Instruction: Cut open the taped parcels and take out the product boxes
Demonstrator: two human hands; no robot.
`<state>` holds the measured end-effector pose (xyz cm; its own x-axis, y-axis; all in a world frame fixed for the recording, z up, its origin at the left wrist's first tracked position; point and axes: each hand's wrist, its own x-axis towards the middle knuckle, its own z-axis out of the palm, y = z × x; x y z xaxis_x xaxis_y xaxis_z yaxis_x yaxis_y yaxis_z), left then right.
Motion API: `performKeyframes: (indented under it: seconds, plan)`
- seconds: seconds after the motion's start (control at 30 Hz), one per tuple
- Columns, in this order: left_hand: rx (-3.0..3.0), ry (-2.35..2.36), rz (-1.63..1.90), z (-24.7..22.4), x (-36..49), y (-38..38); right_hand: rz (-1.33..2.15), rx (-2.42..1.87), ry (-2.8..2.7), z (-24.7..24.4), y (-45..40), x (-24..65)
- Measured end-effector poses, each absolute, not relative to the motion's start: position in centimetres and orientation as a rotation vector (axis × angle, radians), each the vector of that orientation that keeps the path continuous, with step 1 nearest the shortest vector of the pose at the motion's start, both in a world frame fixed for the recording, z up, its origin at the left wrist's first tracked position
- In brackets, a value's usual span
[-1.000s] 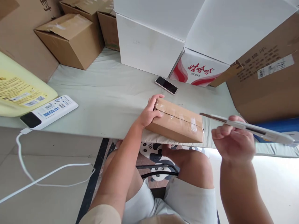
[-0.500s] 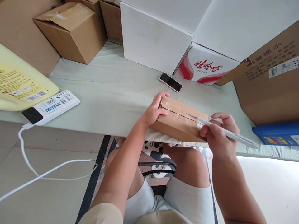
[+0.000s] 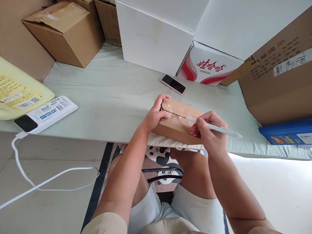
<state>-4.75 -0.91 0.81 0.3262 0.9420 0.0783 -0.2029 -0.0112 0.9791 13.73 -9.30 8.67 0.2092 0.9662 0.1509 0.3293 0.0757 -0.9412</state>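
A small brown cardboard box (image 3: 174,130) lies near the front edge of the cloth-covered surface, with a taped seam along its top. My left hand (image 3: 157,112) grips its left end, thumb on top and fingers over the far side. In my right hand (image 3: 211,130) is a slim white utility knife (image 3: 223,130), held between thumb and fingers. Its front end touches or hovers just over the seam near the middle of the box; I cannot tell which. Part of the knife is hidden by my fingers.
A phone-like black-screened device (image 3: 173,84) lies behind the box. White cartons (image 3: 156,39), a red-and-white carton (image 3: 207,66) and a large brown carton (image 3: 275,74) stand behind. At left are a white device with a cable (image 3: 46,113) and a yellow jug (image 3: 21,91); at right, a blue package (image 3: 287,133).
My right hand has moved left along the box with the knife, whose front end now sits nearer my left hand. My left hand keeps its grip. The whole view has shifted slightly.
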Motion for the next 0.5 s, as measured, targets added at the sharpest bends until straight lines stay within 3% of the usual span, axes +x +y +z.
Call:
performKeyframes:
  seconds: [0.5]
  plan:
    - [1.147,0.754,1.138,0.1,-4.3,-0.1,0.591,-1.57,-1.218,8.6,-11.5,19.4]
